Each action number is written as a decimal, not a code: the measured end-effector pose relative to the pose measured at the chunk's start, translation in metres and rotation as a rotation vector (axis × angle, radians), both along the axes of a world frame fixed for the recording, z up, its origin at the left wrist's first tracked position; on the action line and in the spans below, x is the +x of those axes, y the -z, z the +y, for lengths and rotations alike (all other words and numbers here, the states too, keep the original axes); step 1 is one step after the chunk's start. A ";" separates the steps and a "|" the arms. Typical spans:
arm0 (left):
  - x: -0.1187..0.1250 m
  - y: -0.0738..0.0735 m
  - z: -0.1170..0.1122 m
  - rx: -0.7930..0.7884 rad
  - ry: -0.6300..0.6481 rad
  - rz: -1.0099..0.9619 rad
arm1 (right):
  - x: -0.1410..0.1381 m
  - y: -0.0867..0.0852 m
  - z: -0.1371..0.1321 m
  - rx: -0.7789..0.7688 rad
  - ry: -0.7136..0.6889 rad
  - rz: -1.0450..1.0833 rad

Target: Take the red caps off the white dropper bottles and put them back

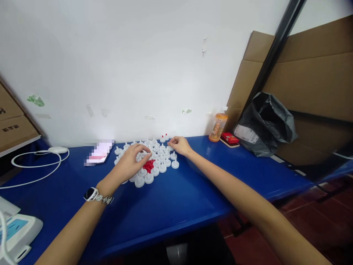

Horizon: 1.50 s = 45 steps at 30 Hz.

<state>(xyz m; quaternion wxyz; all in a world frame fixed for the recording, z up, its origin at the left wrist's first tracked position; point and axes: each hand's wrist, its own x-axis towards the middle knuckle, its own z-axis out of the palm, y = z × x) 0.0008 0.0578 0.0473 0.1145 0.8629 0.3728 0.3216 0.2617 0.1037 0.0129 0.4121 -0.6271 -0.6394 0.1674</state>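
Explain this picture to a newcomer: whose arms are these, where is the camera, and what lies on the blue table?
There is no machine: a person works with two bare hands, and the one camera sits on that person's head, looking forward and down. The left hand, with a watch on its wrist, hovers over a cluster of white caps around a small heap of red pieces on the blue table. The right hand is at the caps along the far edge. Whether either hand grips a piece is too small to tell. An orange bottle, a red box and a black bag stand to the right.
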 end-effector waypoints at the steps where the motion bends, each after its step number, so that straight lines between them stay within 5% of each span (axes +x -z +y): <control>1: -0.002 -0.002 0.003 -0.006 -0.008 0.005 | -0.001 -0.001 0.004 0.009 0.016 -0.015; 9: -0.001 -0.004 0.004 0.212 -0.003 -0.168 | -0.016 -0.026 0.065 -0.047 -0.042 -0.399; 15: -0.020 0.004 -0.001 0.215 -0.052 -0.158 | -0.034 -0.034 0.081 -0.025 -0.157 -0.422; 19: -0.026 0.010 0.002 0.201 -0.082 -0.144 | -0.032 -0.038 0.059 0.069 -0.160 -0.298; 24: -0.019 0.010 -0.003 0.168 -0.036 -0.092 | -0.045 -0.032 -0.003 0.103 -0.366 0.424; 30: -0.010 0.008 -0.012 0.194 0.045 -0.042 | -0.077 -0.022 -0.057 0.048 -0.436 0.775; 35: -0.004 0.004 -0.021 0.280 0.061 -0.056 | -0.086 -0.027 -0.064 0.061 -0.489 0.753; 45: 0.005 0.003 -0.027 0.193 0.110 -0.124 | -0.086 -0.023 -0.072 0.165 -0.538 0.442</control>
